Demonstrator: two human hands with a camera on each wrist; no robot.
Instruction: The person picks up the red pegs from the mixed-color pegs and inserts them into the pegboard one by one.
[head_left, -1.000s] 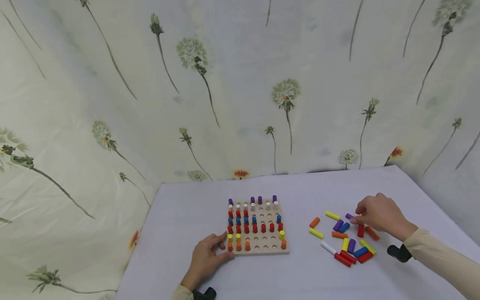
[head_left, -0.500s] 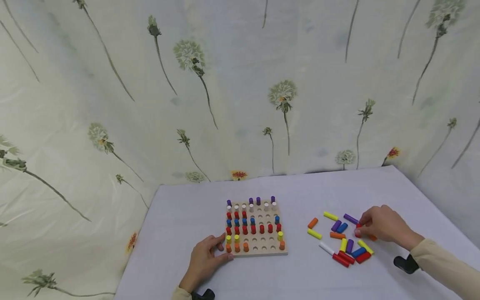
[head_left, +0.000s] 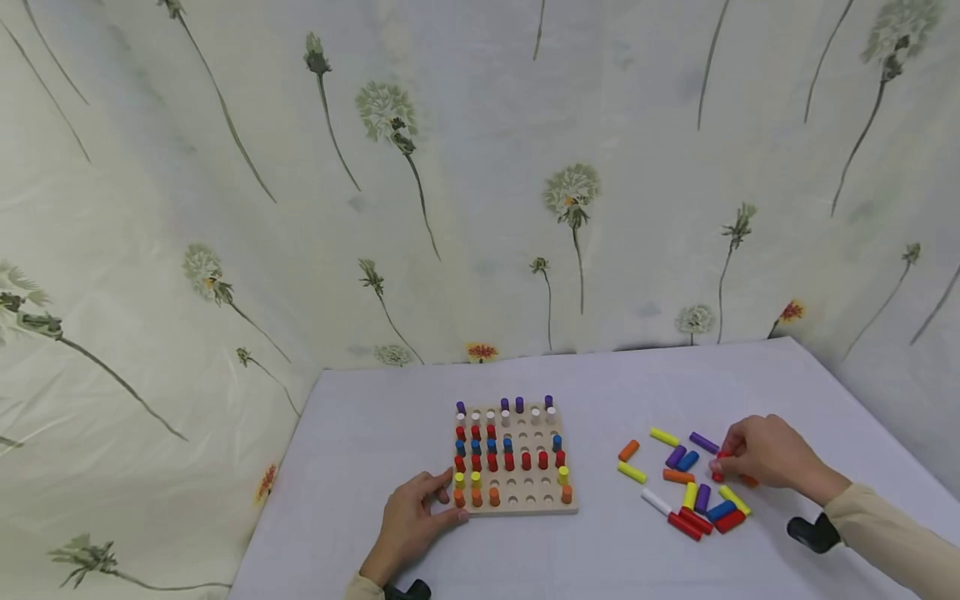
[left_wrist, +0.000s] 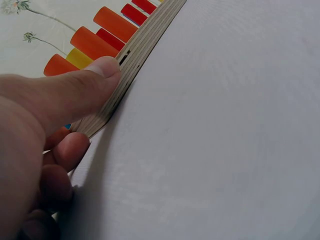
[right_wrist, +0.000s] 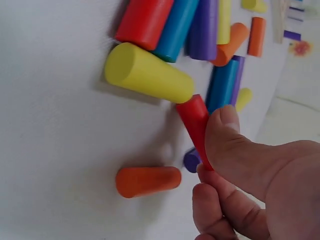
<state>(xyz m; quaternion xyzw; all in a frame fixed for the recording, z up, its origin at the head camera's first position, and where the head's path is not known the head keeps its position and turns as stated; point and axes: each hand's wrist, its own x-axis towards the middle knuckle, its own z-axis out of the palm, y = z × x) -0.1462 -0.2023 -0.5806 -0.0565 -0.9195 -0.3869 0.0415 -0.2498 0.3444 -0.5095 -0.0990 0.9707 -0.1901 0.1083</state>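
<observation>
In the head view a wooden pegboard [head_left: 530, 505] lies on the table, with rows of coloured pegs standing in part of its holes. My left hand [head_left: 411, 517] grips its near left corner, thumb on the front edge and fingers at the left side. The left wrist view shows the thumb [left_wrist: 97, 75] against the layered edge, below orange pegs [left_wrist: 95, 42]. Over the loose pegs at the right, my right hand [head_left: 772, 454] pinches a red peg [right_wrist: 194, 122] between thumb and fingers. That peg is tilted, its end overlapping a yellow peg [right_wrist: 150, 75] in the right wrist view.
Loose pegs lie scattered around the right hand, among them a white peg [head_left: 657, 501], a purple peg [head_left: 703, 442] and an orange peg [right_wrist: 149, 181]. A pale cloth covers the table [head_left: 525, 558]. Behind it hangs a flowered curtain [head_left: 480, 183].
My right hand has come down slightly toward the near side and taken hold of a red peg, uncovering the purple peg. The left hand stays at the pegboard's corner.
</observation>
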